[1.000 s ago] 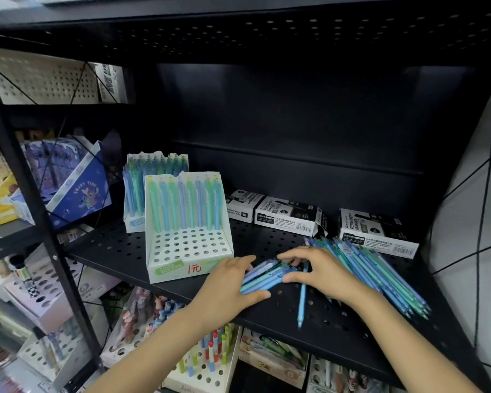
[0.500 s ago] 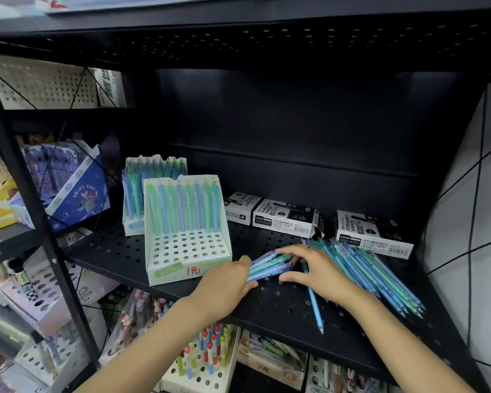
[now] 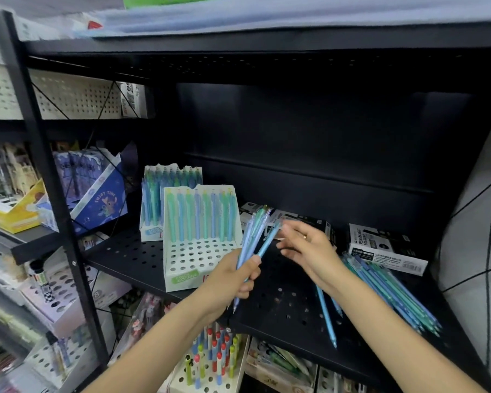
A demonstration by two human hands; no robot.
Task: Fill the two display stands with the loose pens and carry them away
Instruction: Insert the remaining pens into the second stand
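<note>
Two white cardboard display stands sit on the black perforated shelf (image 3: 131,256). The front stand (image 3: 200,239) has one back row filled — about nine green and blue pens upright — and rows of open holes in front of them. The rear stand (image 3: 160,202), just behind and to its left, looks full, though its pens overlap too much to count.

The left hand (image 3: 233,276) is raised above the shelf edge, just right of the front stand, fingers curled tight around a small bunch of pens (image 3: 255,236); roughly five, tips down, tops fanning up and to the right. The right hand (image 3: 309,251) hovers beside the tops of that bunch, fingers spread and loosely bent, holding nothing; motion blur hides whether the fingertips touch a pen. A ring shows on one finger.

The loose pens (image 3: 394,293) lie in one slanted heap at the right end of the shelf — too many to count. Two more blue pens (image 3: 326,316) lie apart from the heap, near the front edge, under the right wrist.

Three black-and-white marker boxes (image 3: 386,248) lie along the back of the shelf.

The shelf belongs to a black metal rack with a dark back panel. The level below holds more holed stands with red, green and blue pens (image 3: 210,355). The rack to the left carries a blue printed box (image 3: 97,194) and a yellow one. At right is a pale wall crossed by thin black wires.
</note>
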